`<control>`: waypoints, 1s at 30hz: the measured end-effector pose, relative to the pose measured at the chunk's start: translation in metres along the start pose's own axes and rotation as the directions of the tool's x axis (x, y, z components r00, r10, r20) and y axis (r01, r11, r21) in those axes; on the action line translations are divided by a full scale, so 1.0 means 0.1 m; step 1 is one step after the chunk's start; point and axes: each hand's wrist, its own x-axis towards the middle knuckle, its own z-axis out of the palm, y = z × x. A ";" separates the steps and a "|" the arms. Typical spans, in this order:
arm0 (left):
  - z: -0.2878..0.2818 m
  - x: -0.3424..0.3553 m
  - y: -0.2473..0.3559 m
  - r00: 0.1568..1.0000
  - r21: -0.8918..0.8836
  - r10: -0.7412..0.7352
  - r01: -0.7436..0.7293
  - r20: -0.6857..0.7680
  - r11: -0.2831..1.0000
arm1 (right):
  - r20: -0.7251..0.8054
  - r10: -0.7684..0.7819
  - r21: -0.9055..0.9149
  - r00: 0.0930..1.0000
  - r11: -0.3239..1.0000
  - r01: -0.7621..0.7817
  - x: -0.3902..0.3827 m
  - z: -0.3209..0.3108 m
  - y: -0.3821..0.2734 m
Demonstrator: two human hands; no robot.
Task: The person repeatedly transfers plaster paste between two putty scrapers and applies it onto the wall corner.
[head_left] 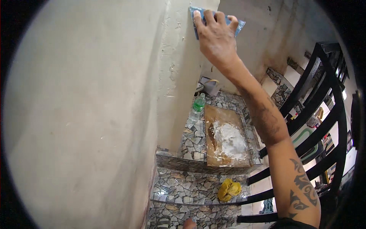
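Note:
My right hand (218,40) is raised high at the wall corner, its fingers bent and pressed over a thin flat blue sheet (195,26). The sheet has pale, smeared edges; whether it is sandpaper or a plastic spreader I cannot tell. It lies against the edge of the off-white wall (177,49), where a vertical band of rough, chipped plaster runs down. Whitish dust shows on the back of the hand. No part of my left hand is in view. Below, on a stone-patterned landing, rests a brown board (213,114) with white putty or powder (230,141) spread over it.
A clear plastic bottle with a green label (198,104) stands beside the board. On a lower step lies a crumpled yellow cloth or bag (229,190). Stone-patterned steps (183,183) descend toward me. A black railing (337,126) curves along the right, near my arm.

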 end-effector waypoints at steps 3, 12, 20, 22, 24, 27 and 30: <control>0.47 0.10 -0.43 0.614 0.242 0.359 -0.268 -0.703 0.932 | -0.007 0.014 0.045 1.000 0.999 -0.014 -0.26 0.28 -0.03; -0.36 -0.39 0.40 0.972 0.046 -0.058 0.049 0.228 0.998 | 0.125 -0.045 0.055 0.991 0.998 0.039 -1.01 0.13 -0.43; -0.12 -0.33 0.44 0.918 0.052 -0.211 0.206 0.337 0.977 | 0.131 -0.069 0.259 0.989 0.965 0.033 -0.86 -0.46 -0.31; -0.06 -0.39 0.45 0.963 0.007 -0.142 0.145 0.228 0.989 | -0.054 -0.035 0.149 0.998 0.988 0.043 -0.31 -0.45 0.08; -0.10 -0.44 0.39 0.989 -0.048 -0.102 0.107 0.104 0.993 | 0.184 0.036 0.087 0.982 0.995 -0.053 0.37 -0.61 0.26; -0.17 -0.41 0.44 0.978 -0.005 -0.030 0.032 0.204 0.999 | 0.168 0.030 0.049 0.985 0.998 -0.038 0.70 -0.43 0.37; -0.04 -0.15 0.25 0.957 -0.026 -0.029 0.038 0.289 0.999 | 0.273 0.003 -0.061 0.962 0.998 0.015 0.75 -0.27 0.26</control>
